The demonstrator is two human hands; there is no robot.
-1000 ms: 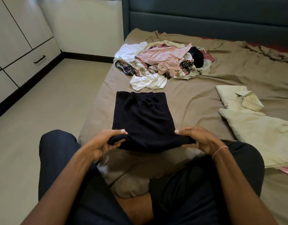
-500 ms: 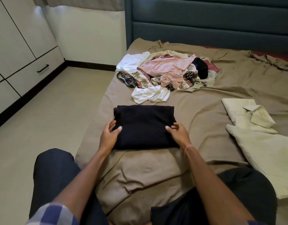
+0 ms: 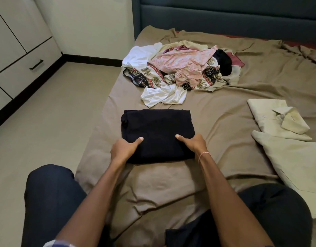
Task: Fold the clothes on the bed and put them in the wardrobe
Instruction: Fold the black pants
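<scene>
A: Where is the black garment (image 3: 157,132) now?

B: We see it folded into a thick rectangle. It lies flat on the brown-covered bed (image 3: 224,125), on the near left part, just in front of us.

A: And what do our hands do with it?

B: The left hand (image 3: 124,148) grips the near left corner. Its thumb lies on top of the cloth, and the other fingers go under the edge, so we cannot see them. The right hand (image 3: 193,145) holds the near right corner in the same way, thumb on top and fingers hidden beneath. A thin bracelet (image 3: 204,154) is around the right wrist.

A: Is the garment lifted?

B: We cannot tell for sure; it seems to rest on the bed.

A: What other clothes do we find on the bed?

B: Behind the black garment, near it but apart, there is an unfolded pile of clothes (image 3: 180,72). White, pink and patterned pieces are mixed together, with something dark at the right side. To the right, well apart from our hands, a pale shirt (image 3: 278,120) lies folded with its collar on top. Its near edge touches a larger pale cloth (image 3: 296,166) spread beside it.

A: And the wardrobe?

B: The wardrobe (image 3: 20,41) stands at the far left, across the floor (image 3: 55,113), with its doors closed. The dark headboard (image 3: 224,15) is at the far end of the bed.
</scene>
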